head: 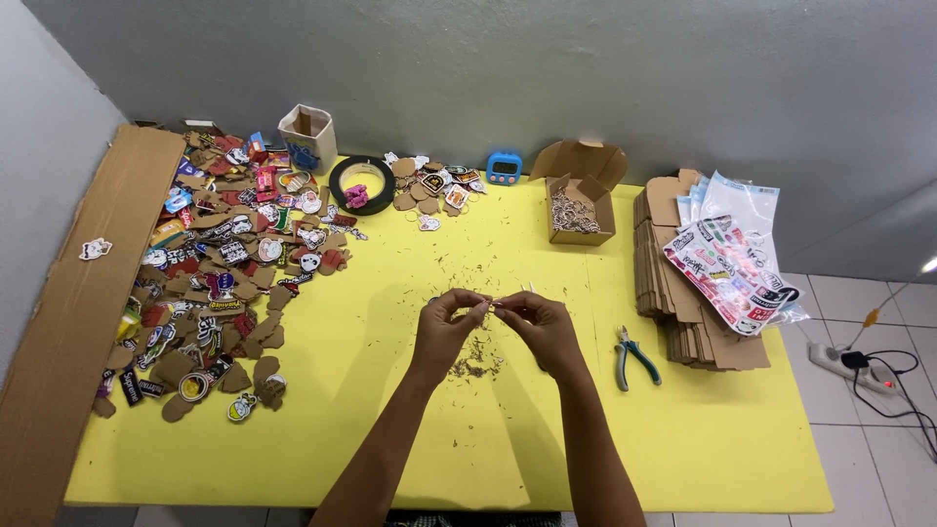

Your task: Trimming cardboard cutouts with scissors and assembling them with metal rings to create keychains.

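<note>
My left hand (451, 322) and my right hand (539, 327) meet above the middle of the yellow table (683, 420). Their fingertips pinch a very small pale piece (491, 305) between them; its kind is too small to tell. Under the hands lies a scatter of small brown scraps (473, 363). Green-handled pliers (632, 357) lie on the table just right of my right hand.
A big heap of flat wooden cut-out charms (220, 268) fills the left side, beside a long cardboard sheet (78, 312). At the back: a paper cup (307, 137), a black tape roll (361, 183), a blue timer (504, 167), an open box of metal rings (578, 207). Flat boxes and sticker sheets (727, 259) are stacked right.
</note>
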